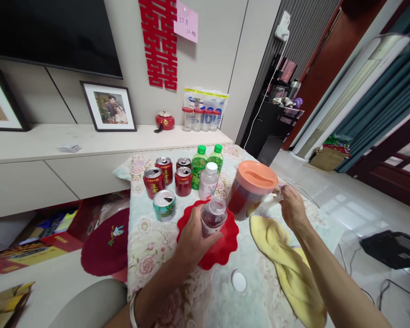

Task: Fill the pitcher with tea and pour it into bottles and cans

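Observation:
My left hand (194,237) is wrapped round a clear uncapped bottle (213,217) with reddish contents, held over a scalloped red plate (230,241). My right hand (291,205) grips the handle of a pitcher (243,198) with an orange lid (257,176) and dark red liquid inside. The pitcher stands on the cloth-covered table, right of the bottle, apart from it. A white cap (239,281) lies in front of the plate. Behind the plate stands a capped bottle (208,181) with a white lid.
Several opened red cans (183,182) and a green can (164,206) stand left on the floral tablecloth (145,255). Two green bottles (199,167) are behind. A yellow towel (287,269) lies at right. Jars (197,120) line the cabinet.

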Available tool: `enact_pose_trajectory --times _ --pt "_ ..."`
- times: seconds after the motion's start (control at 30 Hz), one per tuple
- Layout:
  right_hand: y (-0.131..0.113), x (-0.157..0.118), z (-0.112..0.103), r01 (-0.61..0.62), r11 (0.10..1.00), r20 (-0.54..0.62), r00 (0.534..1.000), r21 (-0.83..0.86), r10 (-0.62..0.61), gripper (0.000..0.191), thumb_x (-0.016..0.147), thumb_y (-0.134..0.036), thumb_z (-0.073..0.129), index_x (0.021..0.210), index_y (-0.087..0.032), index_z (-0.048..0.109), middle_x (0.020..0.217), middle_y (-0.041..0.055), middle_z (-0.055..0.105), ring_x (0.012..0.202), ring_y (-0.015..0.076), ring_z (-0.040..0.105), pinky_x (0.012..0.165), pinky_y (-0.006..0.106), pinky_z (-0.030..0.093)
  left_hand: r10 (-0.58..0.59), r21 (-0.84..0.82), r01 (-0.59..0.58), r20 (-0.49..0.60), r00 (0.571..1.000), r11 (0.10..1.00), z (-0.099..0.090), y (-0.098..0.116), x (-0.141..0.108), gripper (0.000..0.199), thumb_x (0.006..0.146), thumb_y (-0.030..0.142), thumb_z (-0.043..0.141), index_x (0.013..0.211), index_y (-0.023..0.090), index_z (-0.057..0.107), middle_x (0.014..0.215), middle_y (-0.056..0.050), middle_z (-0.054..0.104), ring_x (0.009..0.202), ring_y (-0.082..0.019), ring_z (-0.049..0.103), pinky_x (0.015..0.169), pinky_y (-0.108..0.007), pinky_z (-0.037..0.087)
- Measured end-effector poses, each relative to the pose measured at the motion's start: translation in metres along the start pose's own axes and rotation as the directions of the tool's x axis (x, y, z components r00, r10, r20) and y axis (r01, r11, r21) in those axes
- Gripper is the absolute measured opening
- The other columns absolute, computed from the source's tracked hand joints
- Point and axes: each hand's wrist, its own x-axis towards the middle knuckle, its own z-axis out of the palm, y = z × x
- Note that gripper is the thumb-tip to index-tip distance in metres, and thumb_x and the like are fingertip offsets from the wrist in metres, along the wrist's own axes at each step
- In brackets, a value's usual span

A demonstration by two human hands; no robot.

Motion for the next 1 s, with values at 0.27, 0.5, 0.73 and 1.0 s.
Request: enact_pose_trajectory --times 0.27,0.5,0.73,1.0 --pt "-0.029 -0.127 -0.033 0.098 0.921 0.442 0.893 -0.376 0.085 0.027 0.083 -0.049 0.086 0.099 -0.028 0.084 0.087 0.0040 0.075 0.075 0.0255 0.068 0.071 0.040 0.057 -0.026 0.004 0.026 0.007 1.000 1.000 0.001 0.000 -0.001 0.068 0.072 0.031 0.079 0.136 0.021 0.056 0.138 -0.014 0.074 0.133 -0.035 0.070 0.117 -0.051 0.053" --pt "0.009 -0.203 -0.015 0.364 0.718 0.700 0.673 -0.594 0.239 0.054 0.080 -0.026 0.080 0.134 -0.025 0.075 0.129 0.0161 0.073 0.118 0.0384 0.074 0.103 0.051 0.063 0.001 0.023 -0.002 0.012 1.000 1.000 0.003 -0.002 -0.002 0.069 0.074 0.026 0.080 0.138 0.022 0.055 0.140 -0.013 0.073 0.134 -0.032 0.069 0.117 -0.050 0.052" --pt "-0.008 -0.175 -0.017 0.386 0.785 0.632 0.775 -0.484 0.009 0.028 0.094 -0.036 0.066 0.120 -0.029 0.074 0.094 0.0049 0.080 0.074 0.0278 0.076 0.068 0.041 0.065 -0.023 0.010 0.023 0.020 1.000 1.000 0.002 0.003 -0.002 0.068 0.072 0.022 0.080 0.135 0.022 0.055 0.138 -0.013 0.073 0.133 -0.034 0.069 0.117 -0.053 0.052" --pt "-0.095 -0.083 0.049 0.752 0.525 0.770 0.586 -0.399 -0.253 0.029 0.099 -0.022 0.057 0.127 -0.019 0.065 0.106 0.0137 0.076 0.083 0.0267 0.076 0.069 0.040 0.061 0.025 -0.019 -0.025 0.000 1.000 0.999 0.003 0.002 -0.001 0.067 0.068 0.022 0.079 0.131 0.026 0.058 0.132 -0.011 0.074 0.130 -0.037 0.070 0.115 -0.056 0.055"
